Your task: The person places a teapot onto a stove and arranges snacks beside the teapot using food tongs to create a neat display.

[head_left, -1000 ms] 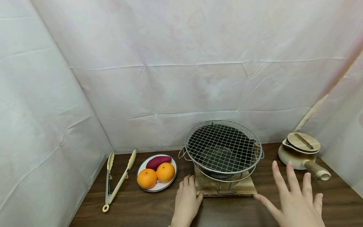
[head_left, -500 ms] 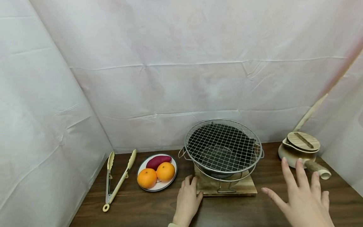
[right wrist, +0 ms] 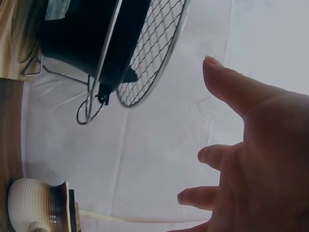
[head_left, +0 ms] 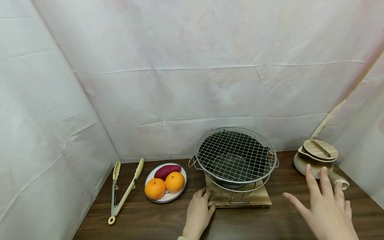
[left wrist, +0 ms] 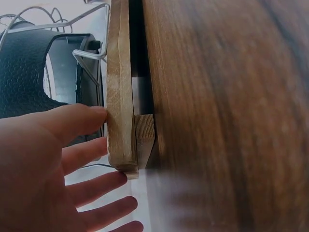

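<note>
At the front left corner of a wooden board (head_left: 251, 201), my left hand (head_left: 198, 211) rests with its thumb at the board's edge. The left wrist view shows the thumb (left wrist: 79, 118) touching the board (left wrist: 120, 96) and the fingers spread around its corner. On the board stands a black stove in a wire stand, topped by a round wire grill mesh (head_left: 237, 156). My right hand (head_left: 328, 210), fingers spread, hovers over the table and holds nothing. Just beyond it is a cream and brown teapot (head_left: 309, 165) with a wooden lid (head_left: 320, 149) and a side handle.
Left of the board, a white plate (head_left: 164, 200) carries two oranges (head_left: 175, 182) and a purple sweet potato (head_left: 167, 171). Farther left lie spread tongs (head_left: 124, 196) with cream tips. Pale curtains (head_left: 180, 93) hang behind and at both sides of the dark wooden table (head_left: 240, 226).
My right hand has moved to the right, in front of the teapot's handle. The left hand has shifted slightly right at the board's corner. Everything else stays in place.
</note>
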Action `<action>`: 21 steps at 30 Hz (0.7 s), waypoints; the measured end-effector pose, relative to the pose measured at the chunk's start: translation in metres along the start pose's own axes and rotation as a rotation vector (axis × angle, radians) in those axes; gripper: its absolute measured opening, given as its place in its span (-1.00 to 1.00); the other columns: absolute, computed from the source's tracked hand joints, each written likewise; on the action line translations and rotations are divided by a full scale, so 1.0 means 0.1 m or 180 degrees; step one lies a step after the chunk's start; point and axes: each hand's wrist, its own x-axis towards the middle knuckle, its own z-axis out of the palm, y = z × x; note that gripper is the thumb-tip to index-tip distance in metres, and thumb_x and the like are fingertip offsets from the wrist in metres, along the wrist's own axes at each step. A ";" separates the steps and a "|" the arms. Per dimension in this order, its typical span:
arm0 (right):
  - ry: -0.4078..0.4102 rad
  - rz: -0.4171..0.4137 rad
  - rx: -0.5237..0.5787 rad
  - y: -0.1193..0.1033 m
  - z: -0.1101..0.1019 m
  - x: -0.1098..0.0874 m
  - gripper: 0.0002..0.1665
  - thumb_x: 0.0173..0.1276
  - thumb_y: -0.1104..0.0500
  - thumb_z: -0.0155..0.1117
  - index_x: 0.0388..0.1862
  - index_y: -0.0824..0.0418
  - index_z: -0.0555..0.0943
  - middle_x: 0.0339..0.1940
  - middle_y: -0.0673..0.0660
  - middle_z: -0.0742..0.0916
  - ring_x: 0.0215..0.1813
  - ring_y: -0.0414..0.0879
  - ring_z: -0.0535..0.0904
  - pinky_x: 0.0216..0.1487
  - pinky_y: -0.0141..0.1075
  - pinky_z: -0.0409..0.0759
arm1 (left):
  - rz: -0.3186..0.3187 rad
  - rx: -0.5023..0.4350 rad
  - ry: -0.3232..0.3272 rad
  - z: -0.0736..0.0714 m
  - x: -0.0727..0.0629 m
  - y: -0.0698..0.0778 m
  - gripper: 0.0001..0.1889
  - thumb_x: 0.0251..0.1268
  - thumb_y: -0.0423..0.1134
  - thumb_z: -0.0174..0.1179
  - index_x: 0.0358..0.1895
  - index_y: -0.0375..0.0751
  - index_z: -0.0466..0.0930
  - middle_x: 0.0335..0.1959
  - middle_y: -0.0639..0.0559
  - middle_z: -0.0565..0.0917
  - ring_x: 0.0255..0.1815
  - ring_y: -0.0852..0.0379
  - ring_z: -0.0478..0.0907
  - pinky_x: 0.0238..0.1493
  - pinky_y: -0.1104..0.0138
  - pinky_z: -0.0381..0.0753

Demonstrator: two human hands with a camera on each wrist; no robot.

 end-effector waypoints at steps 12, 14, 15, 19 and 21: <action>0.0204 -0.0004 -0.0070 0.11 -0.02 0.13 0.16 0.33 -0.38 0.06 0.59 0.04 -0.32 0.55 0.47 -0.19 0.37 0.70 -0.11 -0.09 0.58 0.15 | -0.0023 -0.0134 -0.0074 -0.04 0.01 -0.01 -0.60 -0.02 -0.13 0.45 -0.02 0.01 0.69 0.04 -0.14 0.68 0.01 -0.13 0.62 -0.07 0.02 0.62; 0.0204 0.0032 -0.0045 0.12 -0.02 0.16 0.14 0.35 -0.38 0.04 0.59 0.06 -0.32 0.55 0.46 -0.20 0.37 0.70 -0.10 -0.10 0.57 0.15 | -0.0069 -0.0162 -0.0110 -0.05 0.02 -0.01 -0.60 -0.02 -0.14 0.45 -0.02 -0.01 0.70 0.03 -0.16 0.68 -0.02 -0.14 0.62 -0.09 0.02 0.62; 0.0209 0.0056 -0.0016 0.13 -0.01 0.17 0.13 0.36 -0.37 0.03 0.59 0.06 -0.32 0.55 0.45 -0.20 0.38 0.69 -0.10 -0.09 0.57 0.14 | -0.0086 -0.0167 -0.0120 -0.06 0.02 -0.01 -0.60 -0.03 -0.15 0.45 -0.03 -0.03 0.70 0.02 -0.16 0.69 -0.03 -0.14 0.63 -0.11 0.01 0.63; 0.0276 0.0101 0.0081 0.16 0.01 0.19 0.09 0.39 -0.34 0.02 0.59 0.07 -0.29 0.55 0.45 -0.16 0.41 0.65 -0.11 -0.07 0.56 0.12 | -0.0054 -0.0028 -0.0168 -0.07 0.05 0.00 -0.60 -0.06 -0.13 0.48 -0.06 -0.04 0.72 -0.01 -0.15 0.71 -0.08 -0.13 0.63 -0.16 0.03 0.63; 0.0336 0.0096 0.0121 0.18 0.03 0.19 0.07 0.39 -0.32 0.04 0.59 0.08 -0.25 0.55 0.46 -0.13 0.43 0.63 -0.10 -0.07 0.56 0.12 | -0.0011 0.0046 -0.0190 -0.08 0.07 0.02 -0.59 -0.09 -0.10 0.49 -0.07 -0.03 0.73 -0.03 -0.13 0.72 -0.10 -0.12 0.63 -0.19 0.04 0.63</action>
